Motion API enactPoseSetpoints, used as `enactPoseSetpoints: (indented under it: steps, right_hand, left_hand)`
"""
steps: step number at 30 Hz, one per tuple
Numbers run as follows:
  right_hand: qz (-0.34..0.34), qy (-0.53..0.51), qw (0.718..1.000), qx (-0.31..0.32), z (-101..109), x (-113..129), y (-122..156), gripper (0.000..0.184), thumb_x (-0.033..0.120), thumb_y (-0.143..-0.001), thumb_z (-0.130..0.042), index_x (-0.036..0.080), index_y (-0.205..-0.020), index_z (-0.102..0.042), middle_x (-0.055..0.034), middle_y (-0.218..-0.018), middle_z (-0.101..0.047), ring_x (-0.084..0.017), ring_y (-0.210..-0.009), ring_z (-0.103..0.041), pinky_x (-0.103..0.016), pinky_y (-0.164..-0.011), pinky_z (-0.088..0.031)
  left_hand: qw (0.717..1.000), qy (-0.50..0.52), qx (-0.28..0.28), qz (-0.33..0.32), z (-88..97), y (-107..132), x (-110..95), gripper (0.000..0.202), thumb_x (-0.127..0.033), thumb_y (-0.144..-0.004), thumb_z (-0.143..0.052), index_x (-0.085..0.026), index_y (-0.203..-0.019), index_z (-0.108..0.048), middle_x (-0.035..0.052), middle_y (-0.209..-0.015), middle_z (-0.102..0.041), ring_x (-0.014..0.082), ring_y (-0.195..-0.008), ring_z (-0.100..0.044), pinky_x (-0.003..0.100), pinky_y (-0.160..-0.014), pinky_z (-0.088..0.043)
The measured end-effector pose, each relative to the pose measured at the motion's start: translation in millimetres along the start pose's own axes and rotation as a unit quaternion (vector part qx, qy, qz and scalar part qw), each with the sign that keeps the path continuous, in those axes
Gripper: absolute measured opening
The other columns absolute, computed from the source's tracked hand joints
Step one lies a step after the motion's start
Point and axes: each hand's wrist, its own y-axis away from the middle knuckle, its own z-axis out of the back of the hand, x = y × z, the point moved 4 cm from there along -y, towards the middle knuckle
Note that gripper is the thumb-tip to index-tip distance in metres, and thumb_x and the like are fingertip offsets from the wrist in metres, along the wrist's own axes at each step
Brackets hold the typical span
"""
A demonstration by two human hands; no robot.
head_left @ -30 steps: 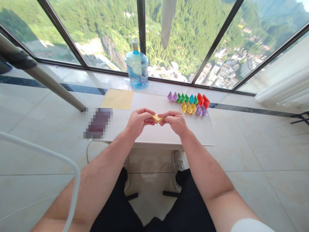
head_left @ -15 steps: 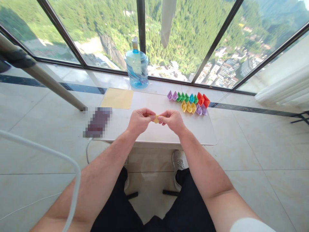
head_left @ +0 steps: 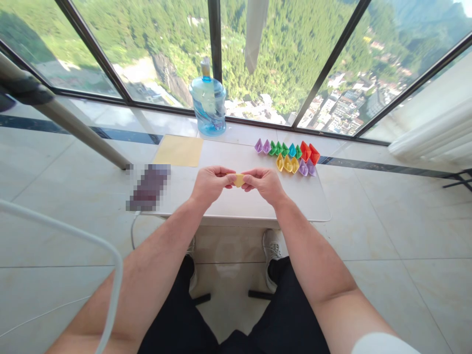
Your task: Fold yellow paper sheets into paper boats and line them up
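Observation:
Between my two hands is a small folded piece of yellow paper [head_left: 239, 180], held above the white table [head_left: 236, 205]. My left hand [head_left: 214, 184] pinches its left side between thumb and fingers. On the other side, my right hand [head_left: 262, 184] pinches the right edge the same way. The fingertips cover both ends of the paper, so only its middle shows. Right of my hands stand folded paper boats in two rows: purple boats [head_left: 262, 146], green boats [head_left: 279, 148], a blue boat [head_left: 292, 150], red boats [head_left: 309, 152] and yellow boats [head_left: 287, 163].
Yellow paper sheets [head_left: 179, 150] lie at the table's back left. A blurred-out dark object [head_left: 149, 187] with a cable sits at the left edge. Behind the table stands a blue water jug [head_left: 208, 105] by the window. A white tube [head_left: 84, 231] curves across the lower left.
My left hand has shifted slightly left, and more of the yellow paper's middle shows between my fingers. Both hands still grip it. The boats and the sheets stay where they were.

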Motion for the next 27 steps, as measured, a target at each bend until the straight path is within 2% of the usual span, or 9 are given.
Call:
enactPoseSetpoints:
  steps: [6, 11, 14, 18, 23, 27]
  right_hand:
    - [0.005, 0.002, 1.000, 0.011, 1.6, -2.8, 0.0, 0.052, 0.055, -0.063, -0.090, 0.013, -0.093, -0.079, -0.0054, -0.069, -0.076, -0.017, -0.063, -0.072, -0.031, -0.062, -0.063]
    - [0.011, 0.003, 1.000, 0.016, -0.1, -5.2, -0.8, 0.060, 0.052, -0.056, -0.093, 0.014, -0.100, -0.078, -0.0036, -0.069, -0.076, -0.018, -0.064, -0.072, -0.033, -0.064, -0.063]
    - [0.013, 0.005, 1.000, 0.005, -1.4, -5.0, -1.4, 0.057, 0.053, -0.058, -0.092, 0.015, -0.097, -0.077, -0.0031, -0.069, -0.076, -0.018, -0.065, -0.072, -0.032, -0.063, -0.063]
    - [0.014, 0.010, 1.000, 0.019, -3.4, -3.8, -0.6, 0.053, 0.053, -0.061, -0.090, 0.016, -0.097, -0.079, -0.0042, -0.071, -0.077, -0.018, -0.068, -0.073, -0.032, -0.063, -0.062]
    - [0.012, 0.016, 0.999, 0.048, -3.9, -4.2, 1.7, 0.050, 0.051, -0.064, -0.089, 0.016, -0.098, -0.080, -0.0054, -0.076, -0.078, -0.017, -0.068, -0.073, -0.032, -0.065, -0.062]
    - [0.003, 0.020, 0.999, 0.045, -3.8, -5.2, 2.1, 0.048, 0.052, -0.063, -0.089, 0.016, -0.095, -0.080, -0.0048, -0.073, -0.078, -0.017, -0.065, -0.072, -0.032, -0.065, -0.062]
  left_hand:
    - [1.000, 0.010, 0.002, 0.016, 1.3, -1.3, 1.3, 0.032, -0.038, -0.060, -0.089, -0.013, -0.078, -0.077, 0.0057, -0.067, -0.074, 0.0160, -0.059, -0.067, 0.030, -0.062, -0.057]
    - [1.000, -0.004, -0.017, 0.009, 2.0, -1.5, 3.1, 0.029, -0.039, -0.065, -0.084, -0.014, -0.076, -0.074, 0.0054, -0.069, -0.074, 0.0160, -0.060, -0.067, 0.028, -0.059, -0.055]
    - [0.999, -0.031, -0.004, -0.013, 1.0, 0.5, 0.3, 0.029, -0.039, -0.066, -0.084, -0.015, -0.079, -0.074, 0.0041, -0.067, -0.073, 0.0165, -0.061, -0.066, 0.026, -0.055, -0.050]
    - [0.997, -0.061, 0.012, -0.039, 0.1, 5.0, -6.3, 0.031, -0.038, -0.064, -0.087, -0.016, -0.084, -0.078, 0.0023, -0.064, -0.072, 0.0152, -0.060, -0.064, 0.027, -0.057, -0.049]
    - [0.997, -0.068, 0.025, -0.031, 0.2, 4.3, -7.1, 0.022, -0.036, -0.066, -0.083, -0.016, -0.075, -0.078, 0.0034, -0.063, -0.072, 0.0144, -0.057, -0.061, 0.027, -0.056, -0.048]
    - [0.997, -0.071, 0.030, -0.024, 0.9, 0.7, -4.1, 0.020, -0.036, -0.067, -0.081, -0.016, -0.072, -0.077, 0.0047, -0.064, -0.073, 0.0151, -0.057, -0.062, 0.027, -0.054, -0.047]
